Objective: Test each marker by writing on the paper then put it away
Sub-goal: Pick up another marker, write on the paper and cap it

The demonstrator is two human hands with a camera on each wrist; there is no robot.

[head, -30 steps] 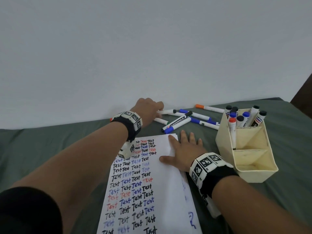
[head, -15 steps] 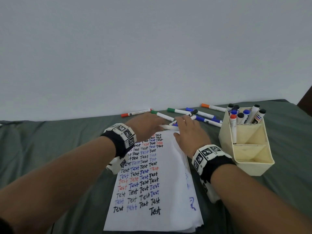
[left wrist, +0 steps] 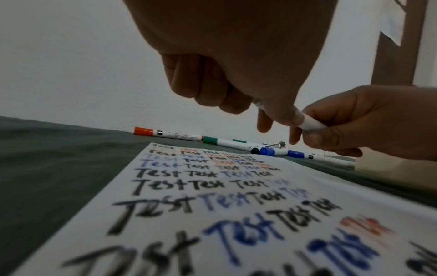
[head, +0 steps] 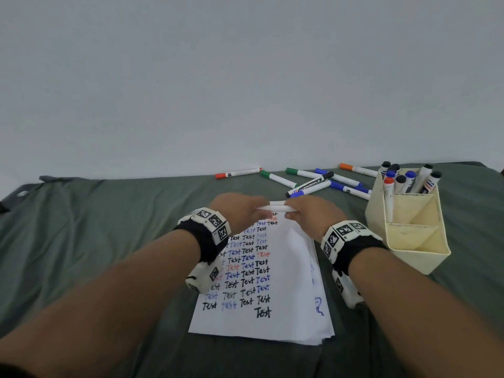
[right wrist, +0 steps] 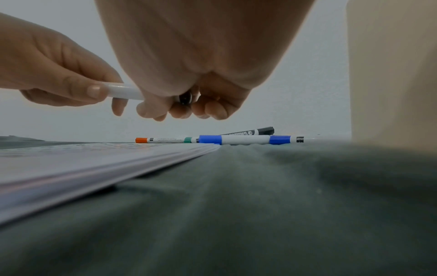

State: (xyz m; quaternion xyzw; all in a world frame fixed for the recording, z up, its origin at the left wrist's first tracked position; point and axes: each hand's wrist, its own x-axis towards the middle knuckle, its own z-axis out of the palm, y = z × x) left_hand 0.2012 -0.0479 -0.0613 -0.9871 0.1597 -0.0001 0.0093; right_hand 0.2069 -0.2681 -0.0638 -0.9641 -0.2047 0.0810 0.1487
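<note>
Where paper (head: 289, 309) reads "Test" — both hands grip marker (head: 276, 207).

Head view looks forward and down from above the paper (head: 272, 282); both wrist views sit low near the green cloth (right wrist: 260, 205), facing the wall (left wrist: 71, 65); all share the loose markers (head: 308, 184)

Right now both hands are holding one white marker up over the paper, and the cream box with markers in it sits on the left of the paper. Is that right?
Not quite. The cream box sits to the right of the paper, as the head view shows. The rest holds: the left hand and right hand grip one white marker above the paper.
</note>
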